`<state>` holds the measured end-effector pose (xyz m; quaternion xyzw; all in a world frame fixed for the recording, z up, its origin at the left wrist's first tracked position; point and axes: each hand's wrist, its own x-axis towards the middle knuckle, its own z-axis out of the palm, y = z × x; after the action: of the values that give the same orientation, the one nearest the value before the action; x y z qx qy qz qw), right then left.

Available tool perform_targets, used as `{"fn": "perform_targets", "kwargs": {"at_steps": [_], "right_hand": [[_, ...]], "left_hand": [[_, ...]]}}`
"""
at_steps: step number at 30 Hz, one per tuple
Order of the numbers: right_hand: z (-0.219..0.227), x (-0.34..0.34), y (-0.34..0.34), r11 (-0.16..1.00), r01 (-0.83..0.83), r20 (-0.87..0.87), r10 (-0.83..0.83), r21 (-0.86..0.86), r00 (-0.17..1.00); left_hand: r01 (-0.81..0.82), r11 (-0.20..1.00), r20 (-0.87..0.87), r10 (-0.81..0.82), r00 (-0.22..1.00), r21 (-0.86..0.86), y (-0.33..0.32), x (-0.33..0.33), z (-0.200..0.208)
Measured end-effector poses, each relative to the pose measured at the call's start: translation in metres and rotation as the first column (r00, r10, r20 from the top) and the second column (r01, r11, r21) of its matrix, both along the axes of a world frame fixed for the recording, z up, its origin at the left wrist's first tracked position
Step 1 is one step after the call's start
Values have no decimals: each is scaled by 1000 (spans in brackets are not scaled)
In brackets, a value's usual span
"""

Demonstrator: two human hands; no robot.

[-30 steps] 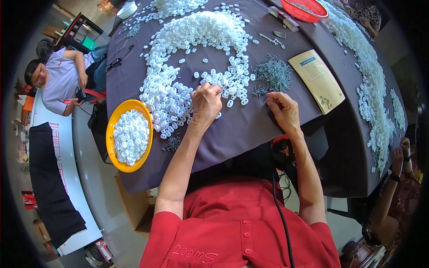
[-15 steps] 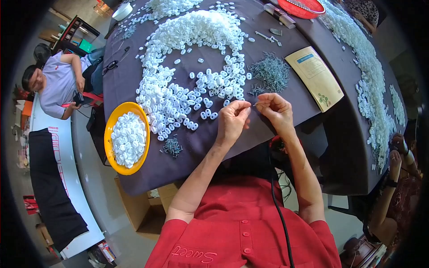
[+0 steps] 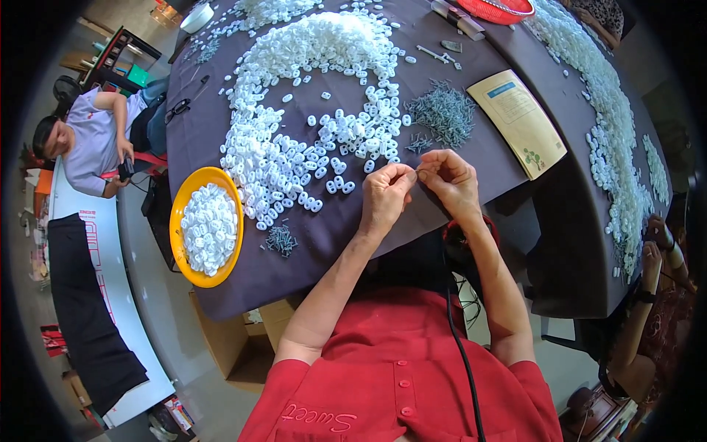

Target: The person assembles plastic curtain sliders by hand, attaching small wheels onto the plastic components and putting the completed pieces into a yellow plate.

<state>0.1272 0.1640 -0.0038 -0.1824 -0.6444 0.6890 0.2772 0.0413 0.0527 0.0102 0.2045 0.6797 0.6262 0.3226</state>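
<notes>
Over the near edge of the dark-covered table, my left hand [image 3: 384,196] and my right hand [image 3: 451,184] meet at the fingertips. Both are closed in a pinch; whatever lies between the fingers is too small and too covered to name. Just beyond them several white oval plastic pieces [image 3: 339,184] with two holes lie scattered at the edge of a large heap [image 3: 258,151]. A pile of small grey screw-like pins [image 3: 443,114] lies beyond my right hand. A smaller pile of the same pins [image 3: 280,240] is left of my left forearm.
At the left table edge stands a yellow bowl [image 3: 177,247] of white pieces. A tan paper packet [image 3: 515,121] lies to the right, with a red basket [image 3: 495,10] beyond. Another long white heap [image 3: 611,132] covers the right-hand table. People are at left and right.
My fingertips have drawn closer together and now touch; the small gap between them has closed. The table and its piles have shifted slightly left and up in the view.
</notes>
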Motion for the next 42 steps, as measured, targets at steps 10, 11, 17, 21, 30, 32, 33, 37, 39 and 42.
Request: {"fn": "perform_targets", "kwargs": {"at_steps": [10, 11, 17, 21, 30, 32, 33, 37, 39, 42], "right_hand": [[7, -8, 4, 862, 98, 100, -169, 496, 980], [7, -6, 2, 890, 52, 58, -87, 453, 995], [5, -5, -4, 985, -69, 148, 46, 157, 988], [6, -6, -4, 981, -93, 153, 67, 172, 986], [10, -2, -15, 979, 50, 129, -76, 198, 989], [12, 1, -18, 992, -9, 190, -15, 122, 982], [11, 0, -19, 993, -9, 192, -14, 121, 981], [3, -4, -19, 977, -27, 141, -3, 211, 990], [4, -4, -19, 962, -41, 131, 5, 271, 991], [11, -2, -22, 985, -39, 186, 7, 166, 983]], "left_hand": [[-59, 989, 227, 27, 973, 135, -1, -10, -12], [-69, 987, 256, 31, 966, 142, -1, -12, -12], [-64, 983, 276, 15, 961, 170, -2, -10, -10], [-62, 979, 307, -1, 952, 195, -2, -10, -11], [-192, 955, 473, 65, 879, 226, -8, -3, -12], [-216, 943, 472, 74, 878, 255, -9, -1, -16], [-235, 930, 471, 79, 879, 282, -9, -1, -16], [-241, 933, 475, 90, 875, 267, -10, -1, -16], [-208, 943, 464, 67, 883, 261, -11, -2, -15], [-232, 941, 454, 99, 885, 247, -14, -3, -10]]}}
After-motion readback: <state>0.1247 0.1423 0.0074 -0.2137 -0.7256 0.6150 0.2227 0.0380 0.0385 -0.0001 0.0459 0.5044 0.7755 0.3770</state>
